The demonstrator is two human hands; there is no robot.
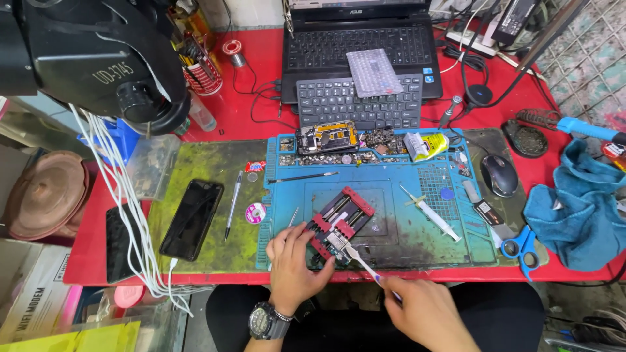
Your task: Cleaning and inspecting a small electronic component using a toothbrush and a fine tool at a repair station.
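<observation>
1. Left hand (291, 255), watch on wrist: fingers curled on near-left corner of red circuit-board clamp (337, 225), steadying it.
2. Right hand (417, 308): pinched narrow around a thin brush-like tool (362, 262), tip on small board (339, 242) in the clamp's near end.
3. Clamp on blue repair mat (385, 195), near front table edge.
4. Step, judged: cleaning or scrubbing the clamped board; calls for light, short strokes and a firm left-hand hold.
5. Further out: syringe (430, 213), black phone (192, 218), pen (233, 205), scissors (520, 248), mouse (499, 175).
</observation>
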